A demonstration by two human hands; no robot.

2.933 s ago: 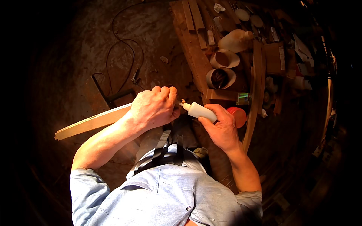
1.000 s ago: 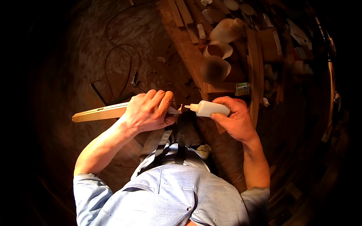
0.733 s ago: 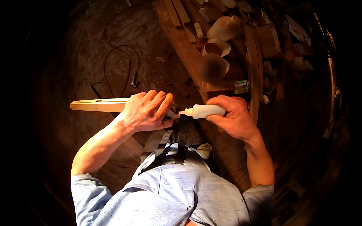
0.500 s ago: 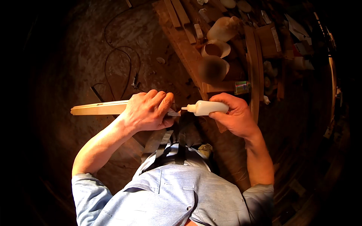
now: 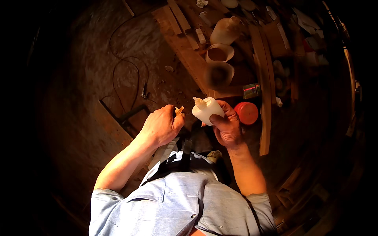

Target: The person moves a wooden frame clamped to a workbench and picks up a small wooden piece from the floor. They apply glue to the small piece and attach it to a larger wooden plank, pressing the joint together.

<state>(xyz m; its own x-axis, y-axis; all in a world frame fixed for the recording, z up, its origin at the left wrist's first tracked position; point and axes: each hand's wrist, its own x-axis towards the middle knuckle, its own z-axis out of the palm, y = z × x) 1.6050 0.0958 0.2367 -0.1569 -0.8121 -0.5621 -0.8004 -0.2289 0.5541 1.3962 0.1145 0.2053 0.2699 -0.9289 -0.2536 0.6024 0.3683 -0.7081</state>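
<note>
My right hand (image 5: 227, 126) is wrapped round a white squeeze bottle (image 5: 208, 111), its pale nozzle tilted up and to the left. Just left of it, my left hand (image 5: 161, 124) is closed on a wooden strip (image 5: 179, 110). Only a small end of that strip shows past my fingers; the rest is hidden behind the hand. The nozzle and the strip's end are a short gap apart, not touching.
A red round container (image 5: 247, 113) stands right of my right hand. Beyond it, a wooden bench (image 5: 189, 55) carries a cream jug (image 5: 225, 30), round tubs (image 5: 219, 53), a small tin (image 5: 251, 91) and a long board (image 5: 264, 129). A dark cable (image 5: 114, 74) loops across the floor.
The wooden strip, which pointed left, has turned so that just its end shows. My right hand moved left and tipped the bottle's nozzle upward. The red container has come into sight.
</note>
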